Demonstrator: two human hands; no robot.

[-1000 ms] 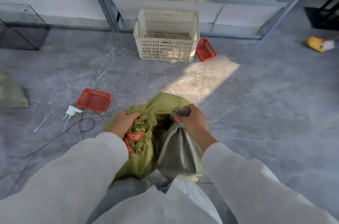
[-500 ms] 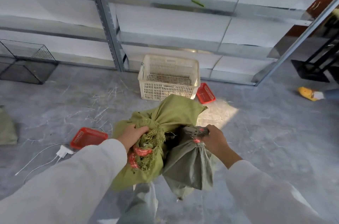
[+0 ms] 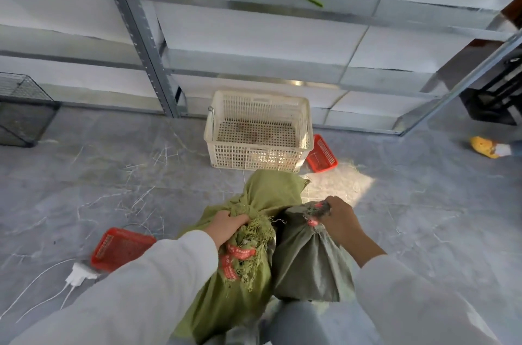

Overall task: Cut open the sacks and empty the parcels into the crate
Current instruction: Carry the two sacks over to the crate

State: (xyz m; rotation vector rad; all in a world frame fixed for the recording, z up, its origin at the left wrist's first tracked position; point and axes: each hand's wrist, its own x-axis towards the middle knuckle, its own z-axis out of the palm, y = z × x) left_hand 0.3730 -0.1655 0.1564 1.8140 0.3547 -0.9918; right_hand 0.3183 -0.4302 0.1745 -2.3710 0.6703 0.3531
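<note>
Your left hand [image 3: 228,227]: fingers curled tight into the bunched cloth of the yellow-green sack [image 3: 254,282], just above its frayed fringe.
Your right hand [image 3: 340,220]: fingers wrapped round the gathered neck of the grey-green sack [image 3: 308,268], thumb side towards 9 o'clock.
Yellow-green sack, lie: long axis runs roughly 12 to 6. One loose corner points to 12 o'clock at the crate [image 3: 255,156], and the bulk hangs down towards 6 between your sleeves.
Yellow-green sack, make: coarse woven plastic, ragged threads at the mouth, red printed tape [image 3: 240,253] wound round it below your left hand.
Grey-green sack, lie: neck uppermost in your grip, body hanging to 6 o'clock, pressed against the other sack at its 9 o'clock side.
Grey-green sack, make: dull woven cloth, pleated under a red tie [image 3: 312,222] at the neck.
Crate: at 12 o'clock from both hands, on the floor, apart from the sacks. It is cream plastic lattice, rectangular and open-topped.
Red baskets: shallow plastic mesh. One [image 3: 322,153] touches the crate at its 3 o'clock, and one [image 3: 121,248] is at 9 o'clock from your left hand.
Floor [image 3: 423,217]: grey marbled tile, strewn with pale threads.
</note>
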